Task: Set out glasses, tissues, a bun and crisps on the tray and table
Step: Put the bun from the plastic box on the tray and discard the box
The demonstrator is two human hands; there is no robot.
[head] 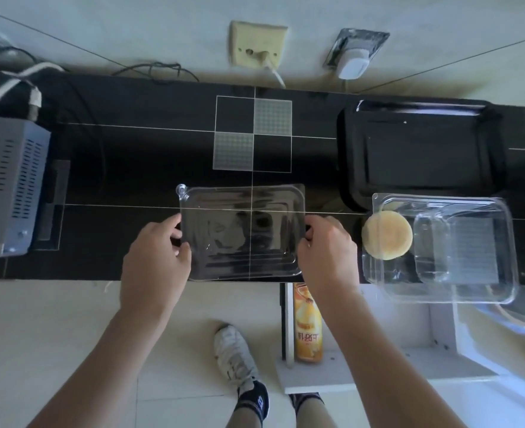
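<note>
Gripping a clear plastic lid (242, 231) by its two short sides, both hands are at the near edge of the black table (131, 168); the left hand (156, 261) curls thumb and fingers round the left rim, the right hand (327, 254) pinches the right rim the same way; the lid is thin, glossy, rectangular with rounded corners and stepped ridges, a small round tab at its far-left corner; its near edge sits almost level with the table's near edge. Open dark tabletop lies beyond the lid, marked with thin white lines and two grey dotted squares (253, 134); plenty of room there. Far right, a black tray (421, 149), smooth and shiny with a raised rim, nothing on it that I can see. Just near of the tray, a clear plastic container (440, 248) overhangs the table's near edge; the bun (387, 235), round, pale and matte, rests in its left part; a smaller clear tub (434, 245) sits beside the bun. Crisps tube (307, 322), orange and cylindrical, stands below table level on a white shelf (378, 369). Far left, a grey vented metal box (8, 183) crowds that end.
</note>
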